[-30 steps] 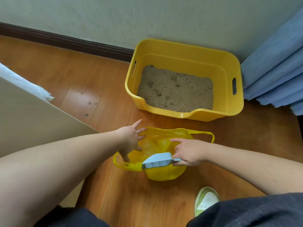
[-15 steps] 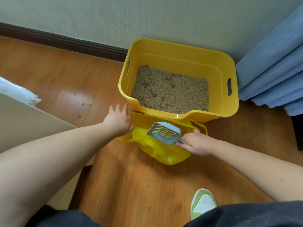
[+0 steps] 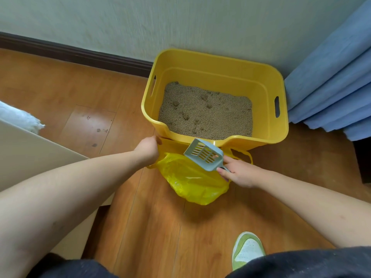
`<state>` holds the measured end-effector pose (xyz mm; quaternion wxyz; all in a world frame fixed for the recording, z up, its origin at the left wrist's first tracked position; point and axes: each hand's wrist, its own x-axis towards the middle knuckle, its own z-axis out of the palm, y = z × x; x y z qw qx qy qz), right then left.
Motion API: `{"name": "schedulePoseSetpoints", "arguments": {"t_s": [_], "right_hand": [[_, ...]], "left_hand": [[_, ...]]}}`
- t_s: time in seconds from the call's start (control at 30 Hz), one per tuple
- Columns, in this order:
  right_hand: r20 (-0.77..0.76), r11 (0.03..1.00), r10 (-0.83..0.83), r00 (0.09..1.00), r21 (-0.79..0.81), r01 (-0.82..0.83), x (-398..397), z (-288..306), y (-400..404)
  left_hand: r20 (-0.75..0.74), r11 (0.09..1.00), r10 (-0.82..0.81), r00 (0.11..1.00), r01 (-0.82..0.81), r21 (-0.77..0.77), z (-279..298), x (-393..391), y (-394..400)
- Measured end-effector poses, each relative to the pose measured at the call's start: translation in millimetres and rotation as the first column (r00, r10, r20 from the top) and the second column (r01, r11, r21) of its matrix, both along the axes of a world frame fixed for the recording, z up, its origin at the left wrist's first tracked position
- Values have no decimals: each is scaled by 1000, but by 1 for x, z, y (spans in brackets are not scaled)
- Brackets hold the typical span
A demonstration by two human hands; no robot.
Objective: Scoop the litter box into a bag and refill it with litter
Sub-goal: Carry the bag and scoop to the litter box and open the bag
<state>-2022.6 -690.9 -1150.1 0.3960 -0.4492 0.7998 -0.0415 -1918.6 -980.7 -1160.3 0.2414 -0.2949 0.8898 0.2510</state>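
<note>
No text, label, brand, number or sign can be read on anything that is shown in the head view.

Yellow litter box point(image 3: 261, 81) holding tan litter point(image 3: 206, 115); yellow plastic bag point(image 3: 190, 181); pale blue slotted scoop point(image 3: 202, 155); orange-brown wood floor point(image 3: 160, 227); blue curtain point(image 3: 337, 77); green-and-white shoe point(image 3: 248, 248).

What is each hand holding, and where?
The right hand grips the scoop by its handle; the left hand holds the yellow bag at its rim.
</note>
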Motion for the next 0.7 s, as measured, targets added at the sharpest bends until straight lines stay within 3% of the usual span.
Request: {"name": "schedulePoseSetpoints", "arguments": {"t_s": [0.1, 0.27, 0.43, 0.5, 0.57, 0.7], "right_hand": [[0, 999, -28, 1000, -33, 28, -5, 6, -1], [-61, 998, -16, 998, 56, 20, -14, 5, -4], [-106, 993, -116, 988, -42, 112, -9, 5, 4], [-168, 999, -42, 985, -22, 39, -3, 9, 8], [-249, 991, 135, 959, 29, -132, 2, 11, 10], [-317, 983, 179, 931, 19, -182, 12, 8, 18]], "left_hand": [[-34, 998, 42, 999, -41, 43, 1, -3, 0], [-57, 995, 66, 996, -61, 83, 4, -6, 0], [-108, 1000, -4, 994, 7, 25, 6, -2, 0], [-145, 1000, -19, 989, 19, -1, 6, -1, -1], [-189, 1000, -12, 982, 10, -13, 7, 0, -1], [-286, 1000, 3, 958, -5, -9, 13, 0, 1]]}}
